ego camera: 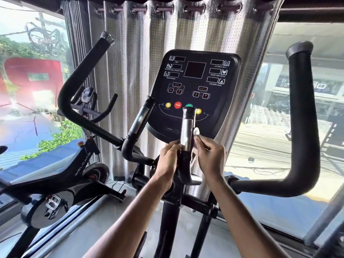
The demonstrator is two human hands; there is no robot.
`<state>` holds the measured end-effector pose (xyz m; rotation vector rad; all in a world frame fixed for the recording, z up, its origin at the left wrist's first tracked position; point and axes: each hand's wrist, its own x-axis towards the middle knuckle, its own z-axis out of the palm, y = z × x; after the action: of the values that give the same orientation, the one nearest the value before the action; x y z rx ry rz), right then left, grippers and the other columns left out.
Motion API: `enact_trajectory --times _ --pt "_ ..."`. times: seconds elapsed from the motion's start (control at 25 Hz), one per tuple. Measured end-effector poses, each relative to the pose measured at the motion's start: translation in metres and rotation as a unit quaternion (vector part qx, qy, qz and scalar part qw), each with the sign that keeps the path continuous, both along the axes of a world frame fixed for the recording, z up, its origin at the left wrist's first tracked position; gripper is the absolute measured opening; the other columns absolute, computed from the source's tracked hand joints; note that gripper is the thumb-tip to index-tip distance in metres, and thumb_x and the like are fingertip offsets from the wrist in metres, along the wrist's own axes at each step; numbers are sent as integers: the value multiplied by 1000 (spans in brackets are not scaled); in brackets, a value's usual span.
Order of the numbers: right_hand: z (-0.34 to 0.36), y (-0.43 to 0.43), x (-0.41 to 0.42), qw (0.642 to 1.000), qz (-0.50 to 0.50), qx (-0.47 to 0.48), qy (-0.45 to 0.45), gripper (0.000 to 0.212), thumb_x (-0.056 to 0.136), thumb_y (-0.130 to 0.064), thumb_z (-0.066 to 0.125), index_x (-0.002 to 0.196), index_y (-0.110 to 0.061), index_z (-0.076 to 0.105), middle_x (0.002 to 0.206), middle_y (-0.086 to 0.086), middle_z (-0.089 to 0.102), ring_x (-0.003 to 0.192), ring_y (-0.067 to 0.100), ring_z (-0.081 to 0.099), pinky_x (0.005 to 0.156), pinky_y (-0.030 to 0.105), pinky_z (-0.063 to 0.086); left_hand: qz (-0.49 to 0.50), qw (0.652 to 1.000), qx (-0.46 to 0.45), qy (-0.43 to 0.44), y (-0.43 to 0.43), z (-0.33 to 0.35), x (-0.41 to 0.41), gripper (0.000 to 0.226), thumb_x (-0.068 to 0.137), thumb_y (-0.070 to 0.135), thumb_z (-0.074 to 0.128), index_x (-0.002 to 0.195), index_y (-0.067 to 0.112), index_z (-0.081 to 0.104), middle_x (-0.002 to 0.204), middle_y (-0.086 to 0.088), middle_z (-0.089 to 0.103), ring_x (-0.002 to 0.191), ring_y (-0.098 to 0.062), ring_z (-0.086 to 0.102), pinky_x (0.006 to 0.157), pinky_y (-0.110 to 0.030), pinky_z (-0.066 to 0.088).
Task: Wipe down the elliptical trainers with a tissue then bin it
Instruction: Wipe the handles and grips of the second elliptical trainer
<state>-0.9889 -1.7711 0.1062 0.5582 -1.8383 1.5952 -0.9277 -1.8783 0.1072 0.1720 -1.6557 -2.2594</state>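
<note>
I stand at a black elliptical trainer whose console (195, 90) faces me. Its right inner handle (188, 127) has a silver sensor strip and rises in front of the console. My left hand (168, 162) grips the base of that handle from the left. My right hand (210, 155) presses a crumpled white tissue (196, 132) against the handle's right side. The left inner handle (141, 118) stands untouched beside it. Two long padded swing arms curve up at the far left (74, 94) and far right (302, 127).
A black spin bike (61, 174) stands close on the left. A pale dotted curtain (130, 62) hangs behind the console, with large windows on both sides. Grey floor (104, 220) shows below my arms. No bin is in view.
</note>
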Motion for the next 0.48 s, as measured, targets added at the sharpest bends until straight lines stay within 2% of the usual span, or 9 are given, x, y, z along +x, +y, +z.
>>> enact_trajectory --times 0.08,0.12,0.16,0.2,0.28,0.36,0.44,0.48 --pt "16 -6 -15 970 113 -139 -163 13 95 -13 69 95 -4 79 81 8 72 76 21 67 77 47 58 -1 1000 -3 2 1 4 3 25 104 10 47 100 11 72 72 1 73 63 -8 69 66 -24 53" --pt "25 -10 -21 957 133 -170 -192 15 95 -13 69 89 -4 78 75 9 67 73 23 61 73 44 53 -3 1000 -6 0 1 4 3 25 104 10 47 100 12 72 72 1 73 63 -8 68 66 -23 53" --pt "32 -14 -22 956 134 -181 -185 13 95 -12 69 91 -4 79 75 7 67 75 22 60 75 42 52 -5 1000 -6 -1 1 4 4 25 104 12 47 101 12 72 73 1 73 64 -8 68 68 -24 53" --pt "35 -16 -20 970 111 -167 -140 12 95 -11 70 99 -4 79 83 5 72 81 18 66 80 38 55 -2 1000 -13 -6 1 3 4 24 104 13 48 101 13 72 74 1 73 65 -8 68 70 -25 53" --pt "35 -15 -11 999 10 -40 30 19 93 -13 72 110 -6 76 103 -2 74 96 7 70 89 28 57 7 1000 -26 -11 1 4 3 23 102 16 50 98 13 72 76 1 73 68 -10 67 71 -27 53" --pt "39 -11 -15 983 -70 68 154 20 94 -17 71 111 -7 77 109 -8 69 98 3 67 88 21 55 15 999 -29 -15 1 9 3 23 102 16 49 96 9 71 72 1 71 65 -10 65 64 -22 51" --pt "57 -9 -25 970 -96 102 197 20 96 -17 69 109 -5 77 107 -2 71 92 8 67 82 25 57 18 999 -40 -30 3 18 3 25 105 20 47 98 9 69 62 8 69 53 -3 63 50 -14 47" --pt "65 -9 -30 964 -101 122 212 20 97 -15 67 109 -3 77 106 3 71 91 12 67 81 29 58 19 998 -47 -36 4 22 4 26 106 23 46 102 10 69 60 10 68 49 2 62 48 -12 46"
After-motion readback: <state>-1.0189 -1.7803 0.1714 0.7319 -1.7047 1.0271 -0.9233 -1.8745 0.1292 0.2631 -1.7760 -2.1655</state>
